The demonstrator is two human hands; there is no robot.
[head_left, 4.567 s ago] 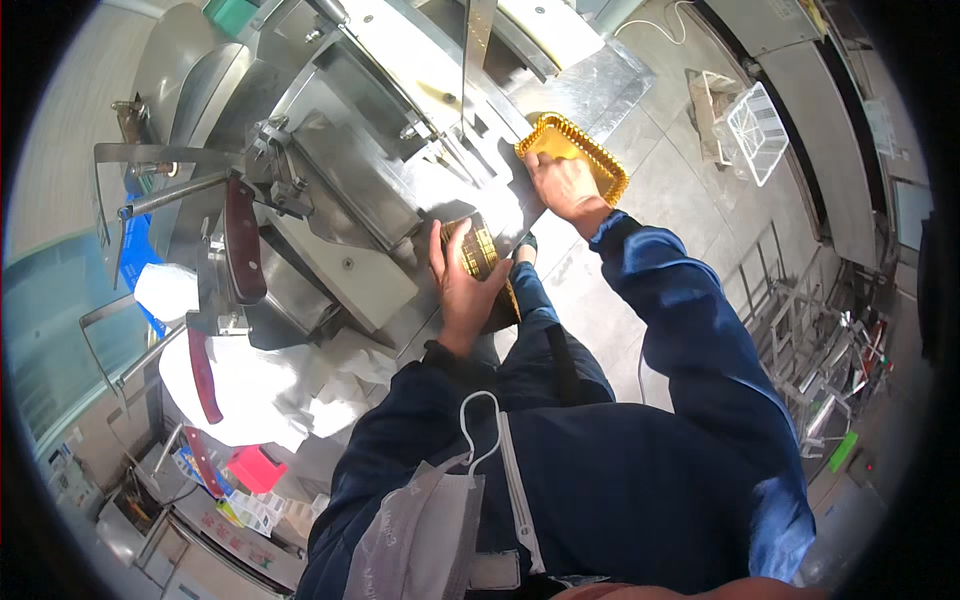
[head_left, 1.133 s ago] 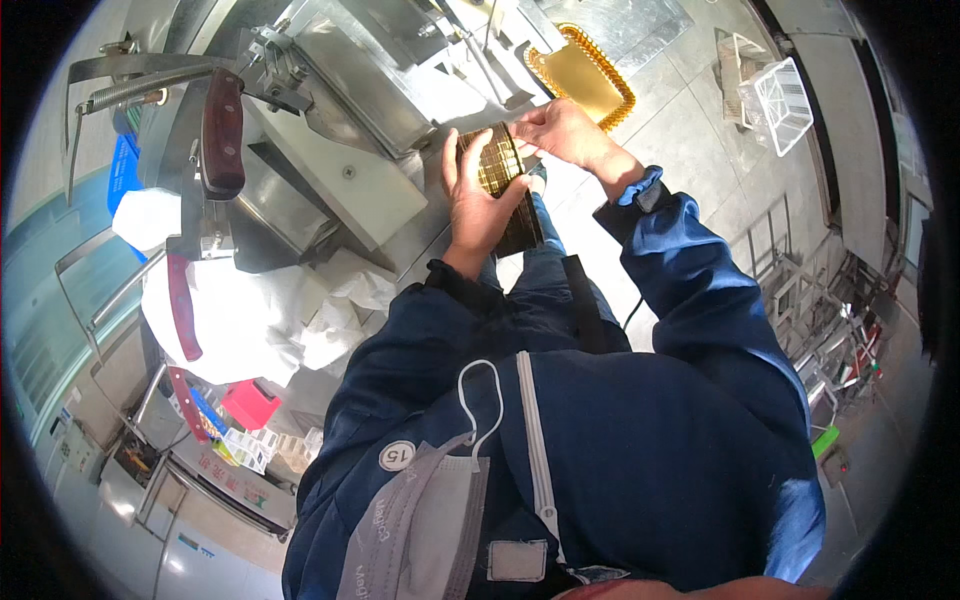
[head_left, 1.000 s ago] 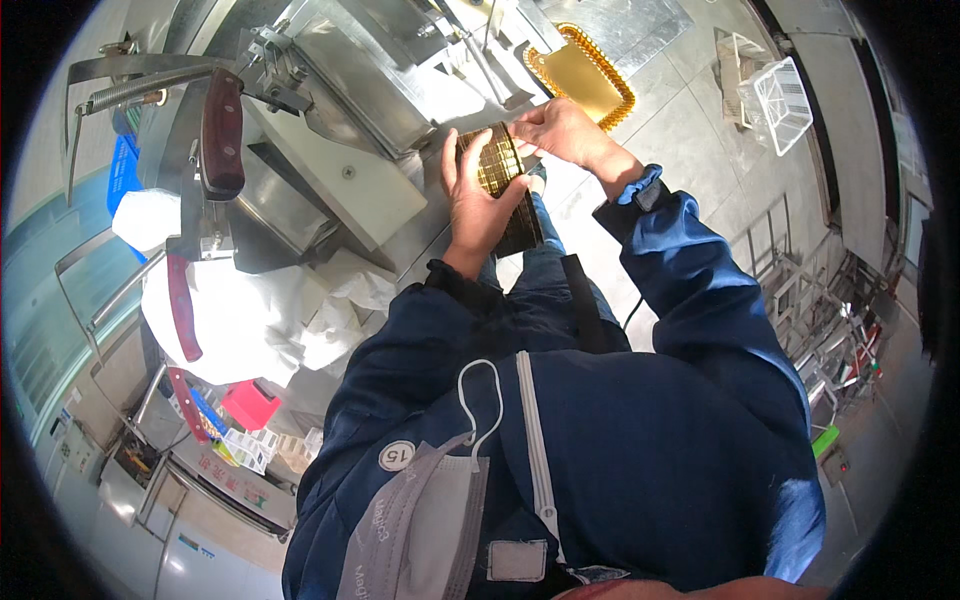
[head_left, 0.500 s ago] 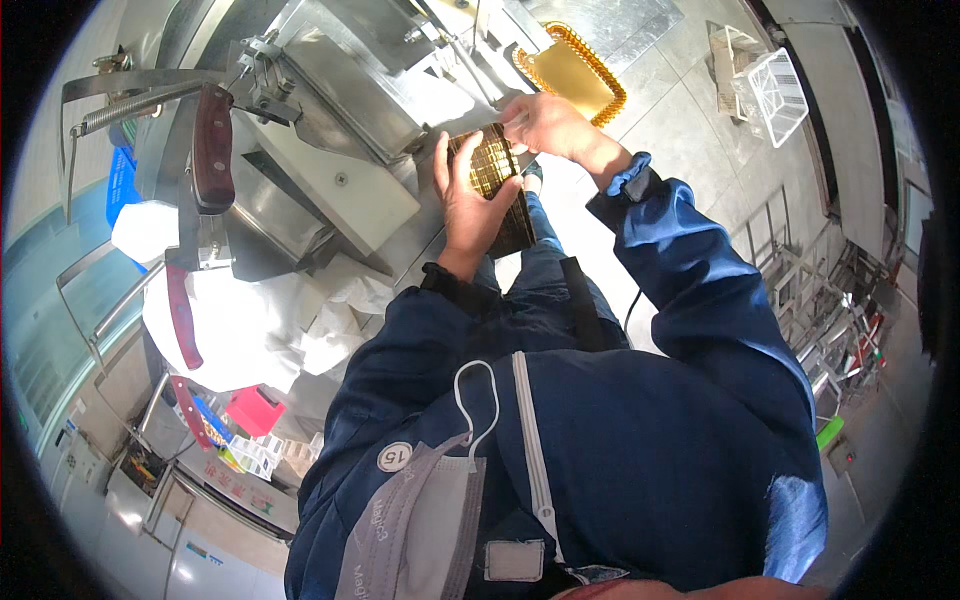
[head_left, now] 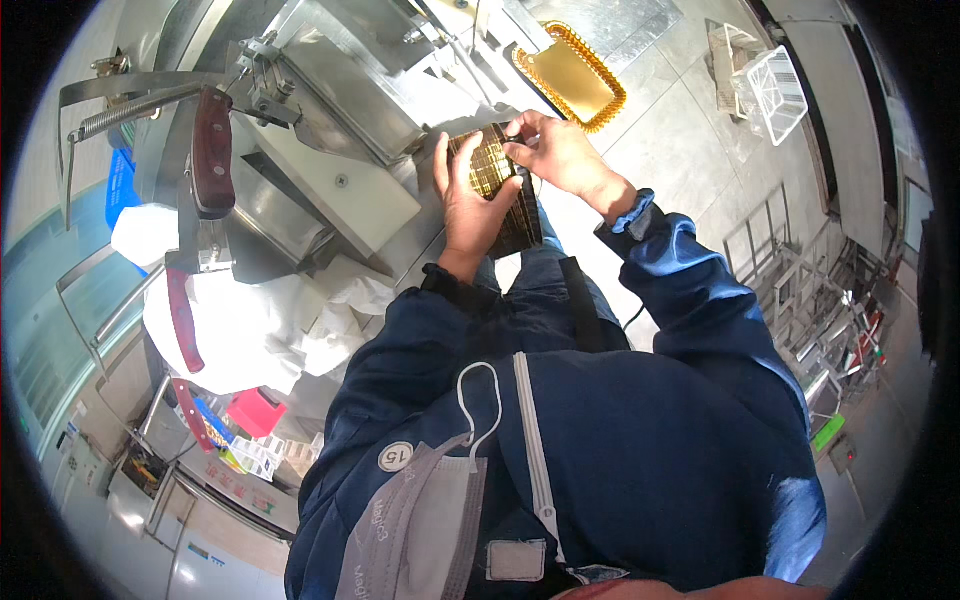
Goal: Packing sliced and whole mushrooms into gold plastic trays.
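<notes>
A box-like block [head_left: 490, 165] with a shiny gold and dark brown grid pattern is held in front of my legs. Around its left side wraps my left hand [head_left: 468, 205], thumb across the front face and fingers spread along the far edge. At the block's upper right edge, the thumb and fingers of my right hand [head_left: 552, 155] are pinched together; whether they grip the edge itself or a small piece there is hidden. Beyond my right hand lies a gold tray [head_left: 580, 88] with a scalloped rim.
A steel machine with a white board [head_left: 345, 185] stands close on the left. Wooden-handled levers [head_left: 212, 150] stick out there, above white cloth or plastic sheeting [head_left: 235, 320]. White baskets [head_left: 775, 95] sit at the far right, metal racks [head_left: 800, 300] at the right.
My right hand has shifted slightly nearer to me, its fingers now bent at the block's upper right edge. My left hand and the block have hardly moved.
</notes>
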